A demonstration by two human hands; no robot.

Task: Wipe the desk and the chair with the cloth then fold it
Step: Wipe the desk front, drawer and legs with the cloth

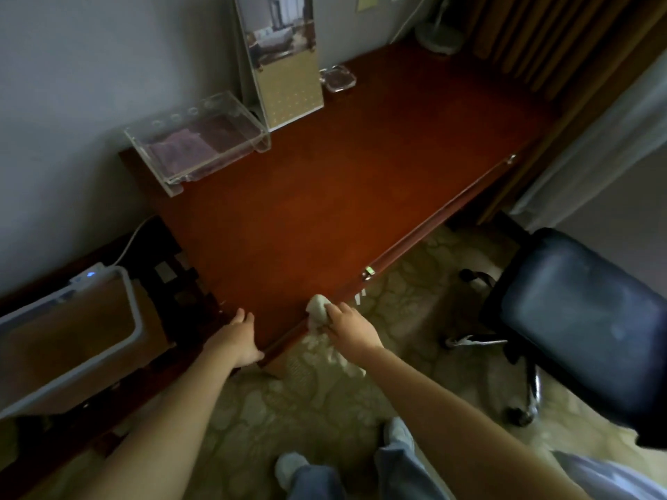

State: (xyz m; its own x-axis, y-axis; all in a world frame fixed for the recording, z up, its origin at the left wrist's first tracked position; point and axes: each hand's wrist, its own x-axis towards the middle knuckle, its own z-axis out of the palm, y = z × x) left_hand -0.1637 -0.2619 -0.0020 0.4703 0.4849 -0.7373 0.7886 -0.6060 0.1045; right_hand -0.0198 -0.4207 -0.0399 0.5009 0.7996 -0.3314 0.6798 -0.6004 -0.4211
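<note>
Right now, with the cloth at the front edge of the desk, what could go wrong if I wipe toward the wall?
1. The cloth, bunched in the right hand, sits right at the edge of the desk; it could snag on the small metal fitting further along that edge.
2. A wide sweep toward the wall might knock the clear box, the tall panel or the small clear dish, which look light.

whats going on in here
A person is wiping the reddish-brown wooden desk. The right hand grips a pale bunched-up cloth at the desk's near edge, while the left hand rests flat on the near corner. The dark blue swivel chair stands off to the right, untouched.
</note>
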